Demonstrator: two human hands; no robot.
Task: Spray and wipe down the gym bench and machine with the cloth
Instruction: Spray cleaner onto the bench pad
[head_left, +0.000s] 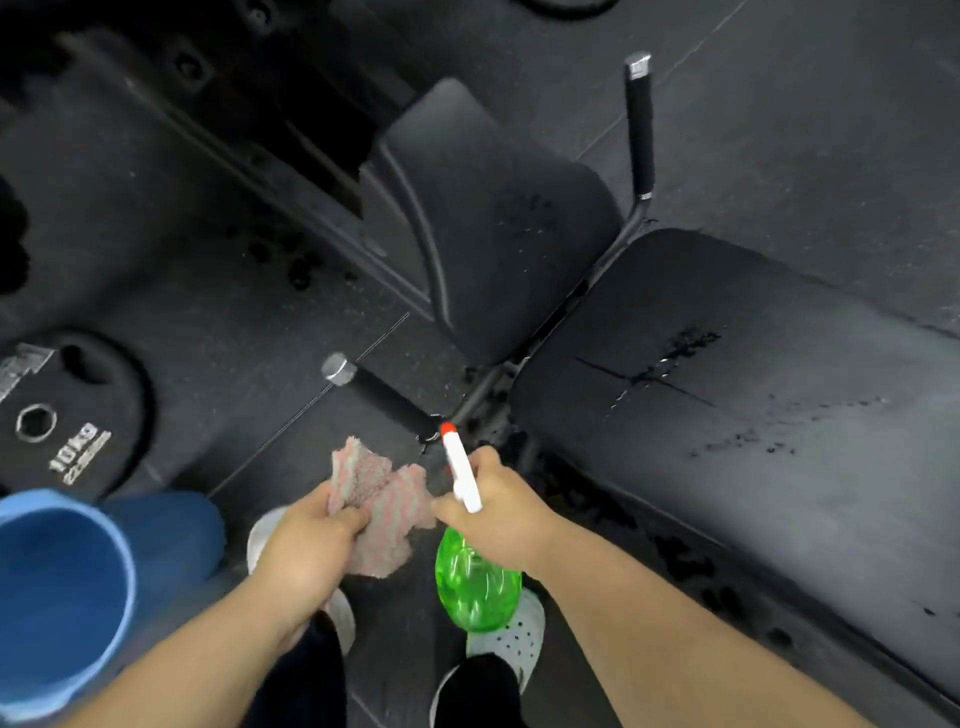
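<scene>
My left hand (311, 540) grips a pink and grey striped cloth (387, 501) low in the middle of the view. My right hand (498, 512) holds a green spray bottle (475, 584) by its white trigger head (462, 470), whose red nozzle points toward the bench. The black padded gym bench stretches from the centre to the right: a long pad (727, 389) with wet spots and a smaller seat pad (493, 223) beyond it. Two black foam handles with metal caps, the near handle (379, 392) and the far handle (640, 124), stick out on either side of the gap between the pads.
A blue bucket (62, 597) stands at the lower left by my feet. A black 10 kg weight plate (67, 415) lies on the dark rubber floor to the left. Dark machine frame parts (234, 114) fill the upper left. My white shoes (511, 636) are below the bottle.
</scene>
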